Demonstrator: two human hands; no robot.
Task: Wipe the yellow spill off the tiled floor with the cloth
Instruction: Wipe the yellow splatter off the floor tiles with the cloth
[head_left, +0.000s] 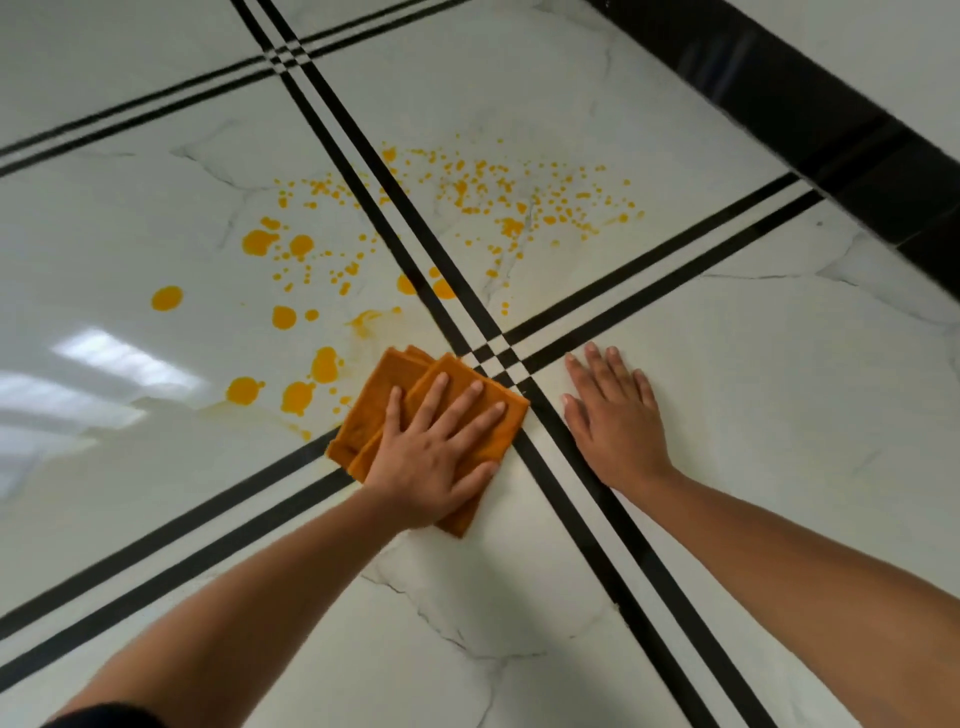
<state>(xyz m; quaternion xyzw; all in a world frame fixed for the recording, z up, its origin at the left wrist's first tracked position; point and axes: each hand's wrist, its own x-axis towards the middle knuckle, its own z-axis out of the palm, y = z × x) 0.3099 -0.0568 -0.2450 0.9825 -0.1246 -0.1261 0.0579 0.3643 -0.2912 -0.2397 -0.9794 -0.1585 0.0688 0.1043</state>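
Observation:
A folded orange cloth (387, 400) lies flat on the white marble-look tiled floor (727, 415), beside the crossing of the black inlay lines (496, 358). My left hand (436, 452) presses down on the cloth with straight, spread fingers. My right hand (615, 421) rests flat on the bare tile to the right of the cloth, fingers straight. The yellow spill (311, 270) spreads beyond the cloth as drops and blobs, on the tile to the upper left and as fine spatter (519, 197) on the tile beyond the crossing. Faint yellow smears lie just left of the cloth.
Double black inlay lines run across the floor in two directions. A black skirting band (831, 119) and a pale wall bound the floor at the upper right. A bright window reflection (104, 364) glares on the tile at the left.

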